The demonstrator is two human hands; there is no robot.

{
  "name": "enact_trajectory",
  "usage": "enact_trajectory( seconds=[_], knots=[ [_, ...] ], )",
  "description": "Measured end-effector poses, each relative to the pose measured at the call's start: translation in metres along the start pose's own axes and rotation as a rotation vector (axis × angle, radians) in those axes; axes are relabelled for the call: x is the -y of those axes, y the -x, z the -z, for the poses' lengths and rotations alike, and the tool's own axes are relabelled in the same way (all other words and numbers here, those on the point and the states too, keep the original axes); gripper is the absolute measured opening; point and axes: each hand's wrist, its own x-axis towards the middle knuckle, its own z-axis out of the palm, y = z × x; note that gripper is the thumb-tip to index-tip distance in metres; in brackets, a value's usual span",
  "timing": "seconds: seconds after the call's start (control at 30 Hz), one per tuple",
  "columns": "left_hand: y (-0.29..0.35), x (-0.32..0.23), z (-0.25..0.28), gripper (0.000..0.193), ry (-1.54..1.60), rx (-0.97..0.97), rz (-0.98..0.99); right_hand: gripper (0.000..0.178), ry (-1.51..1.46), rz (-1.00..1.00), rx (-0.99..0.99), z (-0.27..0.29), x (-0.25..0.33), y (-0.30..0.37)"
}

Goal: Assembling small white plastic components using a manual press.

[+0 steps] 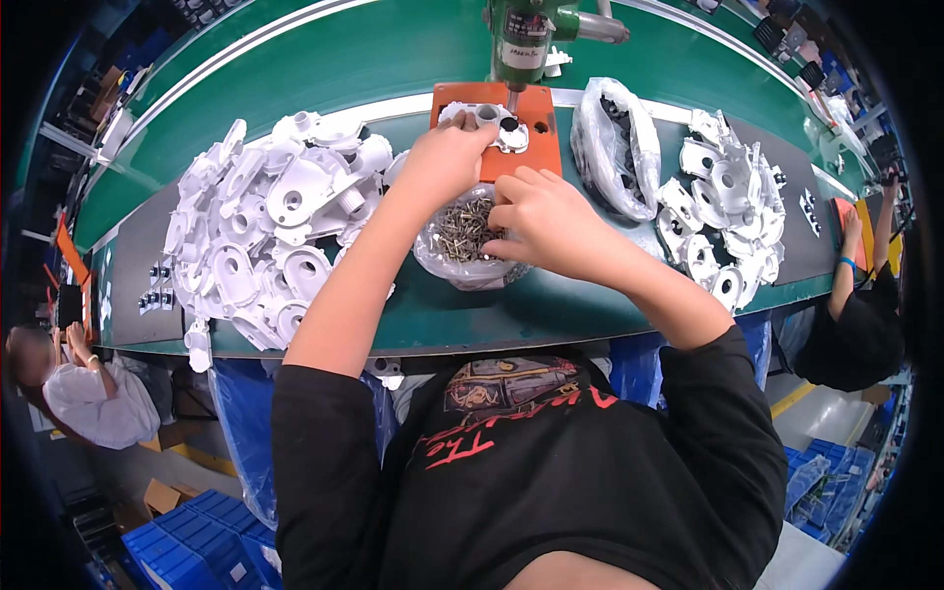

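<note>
My left hand (454, 157) is closed on a white plastic part (513, 139) lying on an orange fixture plate (497, 169). A black round piece (508, 125) shows in the part, just below the metal tip (513, 101) of a green press (521, 49). Just right of it and nearer to me, my right hand (551, 221) has its fingers curled in, with the lower fingertips at the edge of a plastic-lined bowl (472, 278). Small metal screws or pins (463, 231) fill this bowl. Whatever the right fingers hold is hidden.
A big heap of white plastic parts (295, 192) covers the left side, with small black pieces (157, 290) beyond it. To the right stand a clear bag of black pieces (619, 147) and more white assemblies (728, 182). Other people (851, 324) work at both sides.
</note>
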Motion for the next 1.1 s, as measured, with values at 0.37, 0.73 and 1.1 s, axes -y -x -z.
enact_trajectory(
  seconds=[0.37,0.73,1.1],
  knots=[
    [-0.001,-0.001,-0.003,0.022,-0.026,-0.017,0.003,0.011,0.092,0.002,0.125,-0.004,0.001,-0.002],
    [-0.001,0.004,-0.01,0.021,-0.027,-0.08,-0.046,0.011,-0.038,-0.027,0.066,-0.012,-0.003,0.002],
    [-0.001,0.004,-0.01,0.022,-0.004,-0.079,-0.047,0.014,0.072,0.027,0.22,0.0,-0.004,-0.004]
  ],
)
